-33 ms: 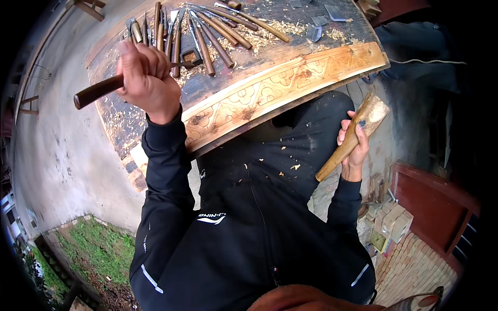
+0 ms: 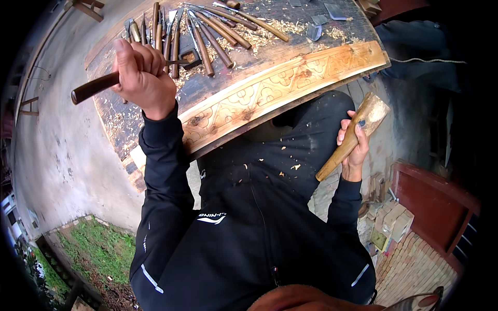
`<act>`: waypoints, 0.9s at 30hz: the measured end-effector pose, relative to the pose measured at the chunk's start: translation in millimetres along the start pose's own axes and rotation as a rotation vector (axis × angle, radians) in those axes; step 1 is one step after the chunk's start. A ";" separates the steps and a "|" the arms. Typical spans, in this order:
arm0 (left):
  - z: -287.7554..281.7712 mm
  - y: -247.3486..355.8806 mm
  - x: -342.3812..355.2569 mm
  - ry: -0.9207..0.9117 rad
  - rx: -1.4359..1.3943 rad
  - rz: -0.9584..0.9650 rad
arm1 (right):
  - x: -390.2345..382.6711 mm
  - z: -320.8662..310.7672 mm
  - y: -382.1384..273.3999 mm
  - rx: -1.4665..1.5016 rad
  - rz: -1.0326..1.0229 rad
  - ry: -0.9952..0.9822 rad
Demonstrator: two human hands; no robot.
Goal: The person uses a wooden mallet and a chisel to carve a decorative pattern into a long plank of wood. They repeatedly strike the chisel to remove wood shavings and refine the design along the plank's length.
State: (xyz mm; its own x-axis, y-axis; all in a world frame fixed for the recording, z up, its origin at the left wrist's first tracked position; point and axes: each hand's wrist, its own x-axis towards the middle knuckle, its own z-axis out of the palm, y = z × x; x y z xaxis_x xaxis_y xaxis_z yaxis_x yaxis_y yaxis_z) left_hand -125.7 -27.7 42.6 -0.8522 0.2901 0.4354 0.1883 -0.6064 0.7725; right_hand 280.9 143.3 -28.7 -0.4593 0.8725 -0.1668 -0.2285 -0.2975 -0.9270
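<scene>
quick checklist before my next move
1) Left hand gripping the dark-brown-handled tool: ok, fingers closed
2) Right hand holding the tan tapered wooden mallet: ok, gripped mid-length
3) That tool set on the long pale carved wooden board: not ok, off it
4) Board free of the loose brown wooden-handled tools: ok, they lie beyond it
5) Dark wooden table clear of pale curled shavings: not ok, scattered
6) Board clamped: cannot tell

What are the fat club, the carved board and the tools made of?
The club is probably wood: smooth brown handle, paler worn head. The carved board looks like bare wood, with grain and dark knots. The tools have brown, slightly shiny handles, likely wood, and grey blades, probably metal.
</scene>
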 end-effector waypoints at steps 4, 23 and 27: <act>-10.9 -30.1 22.4 0.118 0.014 0.057 | 0.7 10.4 3.4 -0.111 -0.070 0.031; -32.0 -38.8 28.7 0.154 -0.062 -0.033 | 2.0 17.1 4.5 -0.197 -0.108 0.066; -34.3 -56.2 28.5 0.173 -0.093 -0.062 | 3.4 18.4 4.3 -0.165 -0.110 0.065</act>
State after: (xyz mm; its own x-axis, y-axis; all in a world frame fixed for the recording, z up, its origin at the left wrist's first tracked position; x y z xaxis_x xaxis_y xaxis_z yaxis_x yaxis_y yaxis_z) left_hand -177.3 -10.7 -4.2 -0.9334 0.2020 0.2965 0.0941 -0.6596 0.7457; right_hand 262.6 137.9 -27.1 -0.3818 0.9210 -0.0779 -0.1280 -0.1361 -0.9824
